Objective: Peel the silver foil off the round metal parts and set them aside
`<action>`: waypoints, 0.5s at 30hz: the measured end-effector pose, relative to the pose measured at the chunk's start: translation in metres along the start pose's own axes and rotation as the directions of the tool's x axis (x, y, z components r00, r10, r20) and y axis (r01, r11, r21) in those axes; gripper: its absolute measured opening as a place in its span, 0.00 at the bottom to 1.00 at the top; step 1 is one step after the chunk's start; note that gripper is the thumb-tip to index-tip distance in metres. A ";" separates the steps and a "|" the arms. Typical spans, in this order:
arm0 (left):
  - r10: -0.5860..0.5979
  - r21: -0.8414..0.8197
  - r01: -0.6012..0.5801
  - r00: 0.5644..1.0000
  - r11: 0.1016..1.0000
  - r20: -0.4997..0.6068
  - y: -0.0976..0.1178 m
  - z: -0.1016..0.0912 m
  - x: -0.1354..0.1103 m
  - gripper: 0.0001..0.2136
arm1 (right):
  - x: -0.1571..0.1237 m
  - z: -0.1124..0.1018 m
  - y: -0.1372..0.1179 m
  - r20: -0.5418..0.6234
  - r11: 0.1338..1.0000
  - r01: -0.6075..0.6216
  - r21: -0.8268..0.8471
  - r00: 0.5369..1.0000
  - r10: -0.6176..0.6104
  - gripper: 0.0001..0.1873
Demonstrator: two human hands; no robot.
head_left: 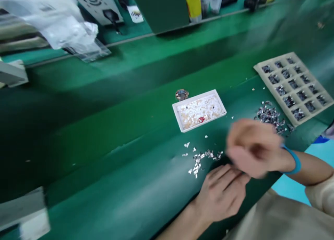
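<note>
My left hand [223,194] rests by the near edge of the green bench, its fingers curled together. Whatever they may hold is hidden beneath them. Just above and to the right, my right hand [253,148] is smeared by motion, so its grip cannot be made out. A blue band [294,160] circles that wrist. Small shiny metal pieces [197,162] lie scattered beyond my left hand. Past the right hand is a denser pile of similar silvery pieces [270,115].
A white tray [182,126] holds many tiny pale bits and one red piece. Behind it sits a small round part [182,94]. At right lies a beige compartment tray [273,92] filled with dark shiny pieces. Plastic bags [65,28] and a green box [161,10] occupy the shelf.
</note>
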State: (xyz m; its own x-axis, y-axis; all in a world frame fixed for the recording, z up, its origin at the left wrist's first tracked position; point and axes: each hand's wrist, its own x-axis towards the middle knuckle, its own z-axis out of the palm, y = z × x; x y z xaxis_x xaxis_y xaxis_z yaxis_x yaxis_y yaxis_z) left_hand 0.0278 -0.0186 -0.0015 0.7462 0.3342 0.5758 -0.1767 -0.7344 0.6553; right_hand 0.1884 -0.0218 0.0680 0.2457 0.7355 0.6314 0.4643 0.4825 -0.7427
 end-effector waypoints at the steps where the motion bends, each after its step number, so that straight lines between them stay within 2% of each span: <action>1: -0.036 0.004 0.036 0.999 0.999 -0.016 -0.001 0.000 0.000 0.11 | 0.001 0.000 0.001 0.084 1.000 -0.014 0.002 0.996 0.014 0.20; 2: -0.070 0.011 0.070 0.997 0.997 -0.024 -0.002 -0.001 0.000 0.10 | 0.001 0.000 0.002 0.127 0.999 -0.033 -0.006 0.991 0.033 0.19; 4: -0.108 0.012 0.109 0.994 0.994 -0.028 -0.004 -0.001 -0.001 0.09 | -0.005 0.003 0.008 0.085 0.999 -0.035 0.015 0.996 0.034 0.19; 6: -0.112 -0.014 0.111 0.994 0.994 -0.017 -0.006 -0.001 -0.004 0.11 | -0.019 0.012 0.020 0.142 0.990 -0.133 0.040 0.982 0.126 0.20; 8: -0.127 -0.036 0.127 0.992 0.991 0.008 -0.008 0.002 -0.008 0.13 | -0.036 0.025 0.034 0.278 0.939 -0.343 0.009 0.903 0.327 0.22; 9: -0.141 -0.035 0.141 0.990 0.989 0.008 -0.008 0.003 -0.011 0.13 | -0.044 0.031 0.041 0.318 0.928 -0.371 -0.015 0.879 0.356 0.23; 11: -0.163 -0.022 0.163 0.986 0.986 -0.020 -0.010 0.007 -0.016 0.14 | -0.058 0.041 0.053 0.409 0.948 -0.316 -0.041 0.860 0.304 0.21; 13: -0.175 -0.026 0.174 0.984 0.984 -0.034 -0.011 0.009 -0.020 0.15 | -0.067 0.045 0.059 0.438 0.959 -0.276 -0.067 0.855 0.277 0.19; 15: -0.199 -0.043 0.199 0.980 0.979 0.011 -0.011 0.010 -0.021 0.15 | -0.070 0.043 0.060 0.442 0.957 -0.274 -0.096 0.849 0.288 0.18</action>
State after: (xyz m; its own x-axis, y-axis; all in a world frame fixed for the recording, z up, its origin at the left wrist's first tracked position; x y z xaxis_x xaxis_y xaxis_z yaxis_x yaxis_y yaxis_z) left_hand 0.0200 -0.0230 -0.0260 0.7737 0.4668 0.4283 -0.0517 -0.6274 0.7770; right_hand 0.1623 -0.0234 -0.0301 -0.0340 0.9740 0.2239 0.4588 0.2142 -0.8623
